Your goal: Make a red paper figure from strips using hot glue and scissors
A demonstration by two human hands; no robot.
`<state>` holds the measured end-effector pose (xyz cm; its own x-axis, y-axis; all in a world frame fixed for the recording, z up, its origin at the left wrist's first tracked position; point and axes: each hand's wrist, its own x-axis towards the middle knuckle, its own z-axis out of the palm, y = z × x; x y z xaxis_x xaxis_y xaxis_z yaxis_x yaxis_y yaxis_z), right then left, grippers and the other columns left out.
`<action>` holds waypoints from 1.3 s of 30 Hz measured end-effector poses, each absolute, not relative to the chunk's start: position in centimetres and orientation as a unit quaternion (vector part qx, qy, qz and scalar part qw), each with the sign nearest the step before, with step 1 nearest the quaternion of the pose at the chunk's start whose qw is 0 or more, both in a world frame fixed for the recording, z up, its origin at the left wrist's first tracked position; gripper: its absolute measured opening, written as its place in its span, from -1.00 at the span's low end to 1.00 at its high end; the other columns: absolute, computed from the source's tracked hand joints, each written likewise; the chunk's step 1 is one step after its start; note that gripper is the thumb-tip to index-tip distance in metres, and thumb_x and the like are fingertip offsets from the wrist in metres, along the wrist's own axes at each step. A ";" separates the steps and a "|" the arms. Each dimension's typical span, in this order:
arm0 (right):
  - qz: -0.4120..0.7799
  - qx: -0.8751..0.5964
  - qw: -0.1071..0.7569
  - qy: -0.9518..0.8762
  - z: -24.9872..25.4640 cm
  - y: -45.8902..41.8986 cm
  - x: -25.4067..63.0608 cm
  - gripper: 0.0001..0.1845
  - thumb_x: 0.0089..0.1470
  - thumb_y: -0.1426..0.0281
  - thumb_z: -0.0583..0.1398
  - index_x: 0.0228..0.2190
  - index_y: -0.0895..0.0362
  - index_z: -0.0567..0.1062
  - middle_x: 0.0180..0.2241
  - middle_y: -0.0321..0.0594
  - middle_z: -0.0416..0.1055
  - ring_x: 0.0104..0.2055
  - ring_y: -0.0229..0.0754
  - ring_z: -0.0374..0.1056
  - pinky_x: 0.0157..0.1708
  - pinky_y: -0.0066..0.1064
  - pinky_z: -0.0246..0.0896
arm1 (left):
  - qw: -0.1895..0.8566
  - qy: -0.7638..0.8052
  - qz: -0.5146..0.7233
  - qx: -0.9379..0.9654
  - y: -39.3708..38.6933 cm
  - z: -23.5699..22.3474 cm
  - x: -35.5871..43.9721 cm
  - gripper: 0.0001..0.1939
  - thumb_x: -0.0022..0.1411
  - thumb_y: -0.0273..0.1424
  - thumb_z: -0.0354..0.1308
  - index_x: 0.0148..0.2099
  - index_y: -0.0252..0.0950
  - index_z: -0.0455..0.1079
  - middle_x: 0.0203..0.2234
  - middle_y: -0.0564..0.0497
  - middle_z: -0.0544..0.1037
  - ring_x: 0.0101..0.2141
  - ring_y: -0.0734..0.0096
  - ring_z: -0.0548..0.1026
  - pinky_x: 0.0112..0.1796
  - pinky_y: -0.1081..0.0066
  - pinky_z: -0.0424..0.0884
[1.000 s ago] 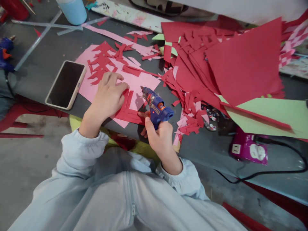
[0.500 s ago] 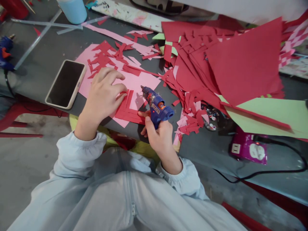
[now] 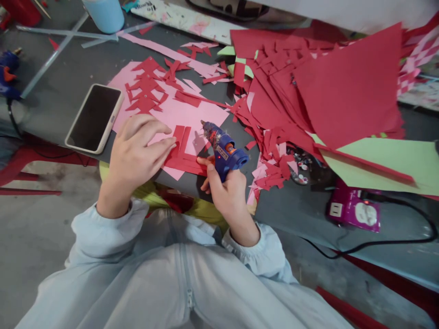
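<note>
My right hand [image 3: 224, 194] is wrapped round the handle of a blue hot glue gun [image 3: 223, 148], whose nozzle points up-left just above a pink paper sheet [image 3: 192, 118]. My left hand [image 3: 135, 153] lies with fingers stretched out, its fingertips touching the left edge of red paper strips [image 3: 181, 153] laid in a frame shape on the pink sheet near the table's front edge. Small red cut-outs [image 3: 146, 91] lie farther up the pink sheet.
A phone [image 3: 94, 118] lies face up left of the pink sheet. A big heap of red paper [image 3: 325, 87] and a green sheet [image 3: 387, 162] cover the right. A purple power strip [image 3: 355, 212] with a black cable sits front right. A blue cup [image 3: 104, 13] and another glue gun [image 3: 8, 75] stand far left.
My left hand has slid back toward me and to the left, off the red strips, so that only its fingertips touch them. My right hand and the glue gun have stayed in place.
</note>
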<state>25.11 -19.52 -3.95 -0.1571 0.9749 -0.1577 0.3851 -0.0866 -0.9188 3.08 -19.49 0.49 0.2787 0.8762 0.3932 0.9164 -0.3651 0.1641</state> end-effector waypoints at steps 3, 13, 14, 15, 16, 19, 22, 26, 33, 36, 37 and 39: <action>0.472 -0.565 0.321 -0.596 -4.1 -19.6 25.1 -0.52 0.19 0.07 0.12 -0.10 0.19 0.53 -0.46 -0.15 0.62 -0.68 -0.22 0.39 -0.51 -0.31 0.41 | 0.073 -0.585 -0.192 -0.785 -20.8 -0.4 3.0 -0.81 0.39 -0.30 0.10 -0.21 -0.12 0.55 -0.15 0.00 0.63 -0.05 0.21 0.51 -0.02 0.09 0.46; 0.466 -0.564 0.325 -0.599 -4.1 -19.5 25.0 -0.55 0.21 0.07 0.11 -0.13 0.18 0.51 -0.35 -0.07 0.66 -0.67 -0.23 0.41 -0.54 -0.33 0.39 | 0.126 -0.589 -0.246 -0.759 -23.8 -2.1 3.5 -0.90 0.30 -0.42 0.19 -0.22 -0.11 0.53 -0.24 -0.01 0.61 -0.19 0.24 0.53 -0.14 0.15 0.45; 0.467 -0.563 0.327 -0.598 -4.1 -19.5 25.0 -0.55 0.21 0.07 0.11 -0.13 0.17 0.51 -0.33 -0.07 0.66 -0.67 -0.23 0.41 -0.55 -0.34 0.39 | 0.153 -0.587 -0.240 -0.758 -24.0 -2.2 3.7 -0.90 0.29 -0.43 0.20 -0.25 -0.12 0.52 -0.28 -0.01 0.61 -0.26 0.27 0.51 -0.19 0.18 0.45; 0.467 -0.562 0.327 -0.598 -4.1 -19.5 25.0 -0.56 0.21 0.07 0.11 -0.13 0.16 0.51 -0.31 -0.06 0.67 -0.67 -0.23 0.42 -0.55 -0.34 0.38 | 0.178 -0.585 -0.236 -0.755 -24.2 -2.4 4.0 -0.90 0.28 -0.43 0.20 -0.28 -0.14 0.52 -0.34 -0.01 0.59 -0.33 0.31 0.49 -0.27 0.21 0.44; 0.468 -0.562 0.327 -0.599 -4.1 -19.5 25.0 -0.57 0.20 0.08 0.11 -0.13 0.16 0.51 -0.29 -0.05 0.67 -0.66 -0.22 0.42 -0.55 -0.34 0.39 | 0.199 -0.586 -0.236 -0.749 -24.5 -2.6 4.3 -0.90 0.27 -0.43 0.20 -0.31 -0.16 0.51 -0.41 0.00 0.55 -0.40 0.34 0.45 -0.34 0.25 0.41; 0.471 -0.562 0.323 -0.598 -3.9 -19.5 25.0 -0.57 0.20 0.09 0.12 -0.13 0.17 0.51 -0.27 -0.04 0.67 -0.67 -0.22 0.42 -0.53 -0.32 0.41 | 0.228 -0.612 -0.224 -0.723 -25.1 -3.3 5.0 -0.86 0.27 -0.46 0.17 -0.28 -0.16 0.54 -0.54 0.05 0.46 -0.51 0.42 0.39 -0.48 0.35 0.32; 0.473 -0.562 0.325 -0.595 -3.9 -19.6 25.0 -0.59 0.19 0.11 0.13 -0.14 0.17 0.51 -0.21 -0.01 0.67 -0.68 -0.23 0.42 -0.52 -0.31 0.43 | 0.246 -0.642 -0.232 -0.688 -25.4 -4.0 5.5 -0.80 0.28 -0.48 0.14 -0.18 -0.15 0.57 -0.63 0.11 0.38 -0.59 0.48 0.32 -0.56 0.41 0.24; 0.477 -0.560 0.334 -0.590 -4.1 -19.6 25.0 -0.61 0.18 0.12 0.14 -0.14 0.17 0.50 -0.16 0.00 0.66 -0.68 -0.24 0.42 -0.56 -0.32 0.41 | 0.251 -0.650 -0.255 -0.671 -24.8 -4.6 5.9 -0.78 0.26 -0.48 0.13 -0.16 -0.17 0.59 -0.68 0.13 0.35 -0.62 0.51 0.29 -0.56 0.43 0.21; 0.472 -0.552 0.336 -0.600 -4.3 -19.6 25.0 -0.58 0.22 0.08 0.11 -0.13 0.16 0.48 -0.18 -0.01 0.66 -0.67 -0.26 0.43 -0.56 -0.37 0.38 | 0.213 -0.640 -0.297 -0.676 -23.4 -5.0 6.9 -0.78 0.27 -0.46 0.14 -0.16 -0.18 0.62 -0.66 0.11 0.43 -0.60 0.51 0.35 -0.51 0.44 0.23; 0.471 -0.551 0.336 -0.601 -4.3 -19.6 25.0 -0.61 0.23 0.09 0.11 -0.14 0.14 0.47 -0.16 -0.01 0.66 -0.66 -0.25 0.43 -0.56 -0.37 0.38 | 0.208 -0.633 -0.308 -0.679 -23.5 -5.1 7.2 -0.80 0.28 -0.48 0.16 -0.15 -0.20 0.61 -0.62 0.09 0.49 -0.57 0.49 0.40 -0.50 0.43 0.26; 0.470 -0.550 0.338 -0.601 -4.3 -19.6 25.0 -0.62 0.23 0.10 0.12 -0.13 0.14 0.47 -0.16 -0.02 0.66 -0.65 -0.24 0.44 -0.56 -0.37 0.38 | 0.210 -0.633 -0.311 -0.677 -23.5 -5.2 7.3 -0.81 0.28 -0.48 0.17 -0.15 -0.21 0.60 -0.61 0.09 0.51 -0.57 0.49 0.40 -0.49 0.43 0.28; 0.473 -0.547 0.342 -0.599 -4.4 -19.6 25.1 -0.64 0.22 0.13 0.13 -0.12 0.12 0.46 -0.15 -0.03 0.66 -0.64 -0.23 0.45 -0.55 -0.35 0.39 | 0.216 -0.637 -0.313 -0.671 -23.7 -5.2 7.3 -0.83 0.28 -0.49 0.17 -0.14 -0.24 0.58 -0.59 0.08 0.55 -0.56 0.48 0.42 -0.47 0.43 0.30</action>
<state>25.08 -19.58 -4.37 -0.1666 0.9801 -0.1080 0.3326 -0.0473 -0.9419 7.33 -23.65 -5.21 -0.0065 0.7191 0.6948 0.9894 -0.0964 0.1090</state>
